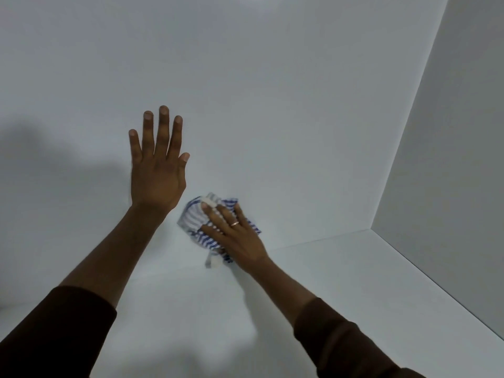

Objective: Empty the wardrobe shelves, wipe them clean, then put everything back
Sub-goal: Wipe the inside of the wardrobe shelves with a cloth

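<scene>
I am looking into a bare white wardrobe compartment. My left hand (156, 170) lies flat against the white back panel (245, 105), fingers straight and spread. My right hand (234, 236) presses a crumpled blue-and-white striped cloth (195, 222) against the same panel, just above where it meets the shelf (327, 296). The fingers lie nearly straight over the cloth, and a ring shows on one finger. Part of the cloth hangs out below the hand.
The white right side wall (450, 132) rises from the shelf and meets the back panel in a corner at the right. Nothing stands on the shelf. Dark sleeves cover both of my forearms near the bottom of the view.
</scene>
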A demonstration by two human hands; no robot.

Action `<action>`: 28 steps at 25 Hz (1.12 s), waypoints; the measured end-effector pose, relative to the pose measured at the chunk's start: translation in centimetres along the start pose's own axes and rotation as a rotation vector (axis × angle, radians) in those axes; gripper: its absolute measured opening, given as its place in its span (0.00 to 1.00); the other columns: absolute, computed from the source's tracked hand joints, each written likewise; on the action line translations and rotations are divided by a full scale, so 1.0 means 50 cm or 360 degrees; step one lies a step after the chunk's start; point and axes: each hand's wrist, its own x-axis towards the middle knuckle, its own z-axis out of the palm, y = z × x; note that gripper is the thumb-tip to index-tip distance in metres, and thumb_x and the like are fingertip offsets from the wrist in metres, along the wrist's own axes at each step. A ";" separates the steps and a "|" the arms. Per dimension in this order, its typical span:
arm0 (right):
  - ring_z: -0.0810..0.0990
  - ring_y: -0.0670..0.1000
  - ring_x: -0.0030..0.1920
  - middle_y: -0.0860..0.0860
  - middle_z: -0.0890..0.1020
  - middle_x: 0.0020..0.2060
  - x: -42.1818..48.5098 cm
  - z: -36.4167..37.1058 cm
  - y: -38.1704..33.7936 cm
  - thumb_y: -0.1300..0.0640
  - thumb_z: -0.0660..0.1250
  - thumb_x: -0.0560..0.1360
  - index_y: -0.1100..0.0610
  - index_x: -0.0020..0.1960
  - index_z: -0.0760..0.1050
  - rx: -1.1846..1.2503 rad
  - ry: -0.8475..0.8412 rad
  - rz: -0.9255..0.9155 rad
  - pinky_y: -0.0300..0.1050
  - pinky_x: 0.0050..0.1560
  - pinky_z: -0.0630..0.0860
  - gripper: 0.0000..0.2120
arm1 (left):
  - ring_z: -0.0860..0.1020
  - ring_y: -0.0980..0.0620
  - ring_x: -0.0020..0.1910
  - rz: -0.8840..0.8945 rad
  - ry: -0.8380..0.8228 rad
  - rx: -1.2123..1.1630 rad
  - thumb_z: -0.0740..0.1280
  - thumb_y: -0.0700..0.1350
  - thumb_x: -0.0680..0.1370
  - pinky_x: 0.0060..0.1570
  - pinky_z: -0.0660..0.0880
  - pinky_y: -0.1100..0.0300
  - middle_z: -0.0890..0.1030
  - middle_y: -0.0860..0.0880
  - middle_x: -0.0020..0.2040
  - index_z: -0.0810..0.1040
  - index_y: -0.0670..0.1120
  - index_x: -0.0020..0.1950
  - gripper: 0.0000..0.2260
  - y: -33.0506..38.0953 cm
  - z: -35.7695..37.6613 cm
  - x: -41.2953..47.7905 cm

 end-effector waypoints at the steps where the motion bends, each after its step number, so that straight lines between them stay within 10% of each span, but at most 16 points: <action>1: 0.56 0.58 0.80 0.55 0.60 0.79 0.017 0.008 -0.018 0.59 0.56 0.85 0.51 0.77 0.65 -0.0011 -0.0027 -0.0060 0.66 0.75 0.59 0.21 | 0.40 0.40 0.81 0.0001 -0.0004 0.0018 0.51 0.55 0.86 0.79 0.44 0.39 0.38 0.44 0.83 0.38 0.46 0.83 0.32 -0.004 -0.001 0.000; 7: 0.56 0.59 0.79 0.56 0.60 0.79 -0.163 -0.059 0.170 0.61 0.56 0.84 0.52 0.78 0.62 -0.0194 -0.0239 -0.0102 0.65 0.74 0.62 0.23 | 0.39 0.40 0.81 -0.0025 -0.0010 0.0014 0.49 0.52 0.86 0.79 0.46 0.38 0.39 0.43 0.83 0.38 0.45 0.83 0.30 0.007 0.000 -0.003; 10: 0.53 0.56 0.80 0.53 0.54 0.81 -0.211 -0.139 0.236 0.73 0.74 0.66 0.52 0.79 0.59 -0.0030 -0.0291 0.0203 0.50 0.72 0.66 0.47 | 0.40 0.36 0.81 -0.0129 0.0000 -0.0051 0.51 0.51 0.86 0.78 0.48 0.38 0.39 0.40 0.82 0.39 0.42 0.82 0.30 0.052 -0.007 -0.010; 18: 0.67 0.58 0.74 0.52 0.50 0.81 0.072 -0.434 0.416 0.68 0.72 0.69 0.53 0.78 0.59 0.0175 0.0349 0.0400 0.43 0.37 0.77 0.42 | 0.44 0.43 0.82 0.0295 0.0359 -0.0359 0.55 0.50 0.85 0.78 0.54 0.40 0.45 0.45 0.83 0.47 0.43 0.83 0.29 0.213 -0.129 0.291; 28: 0.63 0.57 0.76 0.50 0.49 0.80 0.550 -0.885 0.745 0.46 0.60 0.82 0.53 0.79 0.57 -0.0022 0.0980 0.0127 0.53 0.71 0.70 0.29 | 0.54 0.40 0.81 0.0168 0.0860 -0.0063 0.56 0.46 0.85 0.77 0.59 0.41 0.54 0.42 0.82 0.55 0.41 0.82 0.26 0.279 -0.338 0.851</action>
